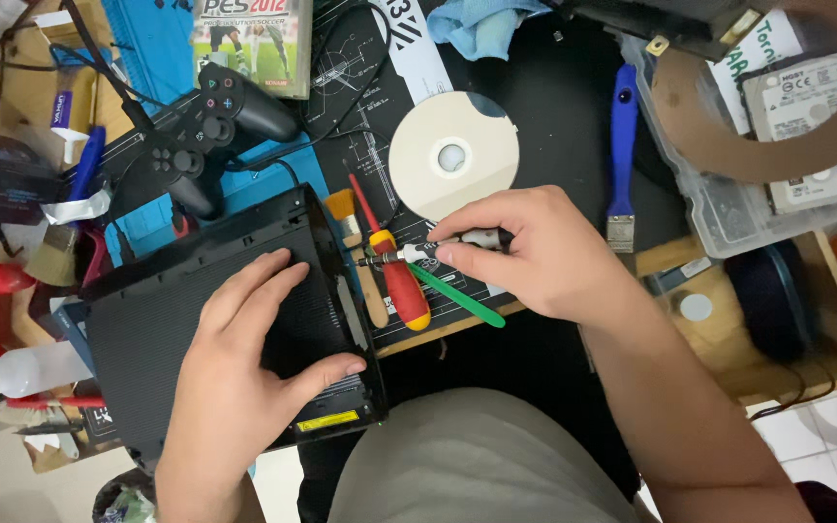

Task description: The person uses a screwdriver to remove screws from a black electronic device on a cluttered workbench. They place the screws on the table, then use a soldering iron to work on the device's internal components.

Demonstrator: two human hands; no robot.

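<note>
A: Hands first, from the left. Where does the left hand (244, 373) sit?

B: It lies palm down on the black console (230, 315), which is tilted across the near left part of the bench. The fingers are spread and a little bent, pressing flat on the ribbed top; the thumb reaches out to the right along the console's near right corner, above a yellow label (326, 420). It grips nothing; it holds the case down. The forearm comes up from the bottom edge.

A: And beyond that hand?

B: A black game controller (201, 136) lies on the blue mat (157, 44) behind the console, its cable running off.

A: Moving right?

B: A red and yellow screwdriver (401, 281) and a small brush (346, 208) lie just beside the console's right edge, with a green stick (457, 295) slanting under the other hand. A white disc (452, 160) rests farther back.

A: The right hand (535, 252)?

B: It enters from the lower right, wrist bent inward. Thumb and forefinger are closed around a slim screwdriver (418, 254) with a white and black handle, held about level, tip pointing left at the console's upper right edge. Whether the tip touches is unclear.

A: Farther right?

B: A blue-handled brush (622, 145) lies on the dark mat, and a clear plastic box (728, 208) stands at the edge.
</note>
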